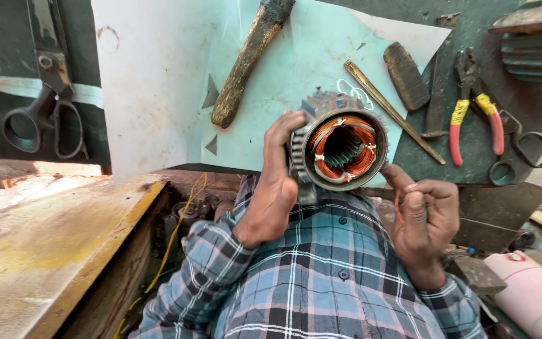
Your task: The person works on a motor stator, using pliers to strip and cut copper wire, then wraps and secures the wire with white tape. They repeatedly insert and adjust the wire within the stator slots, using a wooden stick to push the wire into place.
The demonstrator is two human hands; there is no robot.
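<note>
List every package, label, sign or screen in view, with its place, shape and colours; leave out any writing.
No screens, signs or packages show.
Pale sheet: lies on the dark bench behind the stator, large, flat, whitish to light green, with faint white scribbles near the stator.
Pink container: lower right corner, rounded, pink body with a paler top; no label can be made out.

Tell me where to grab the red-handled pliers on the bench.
Take the pliers by the two red handles, closing around both from their lower ends. They lie flat with the handles splayed apart and bare, while the metal jaws end sits close beside a flat metal bar.
</note>
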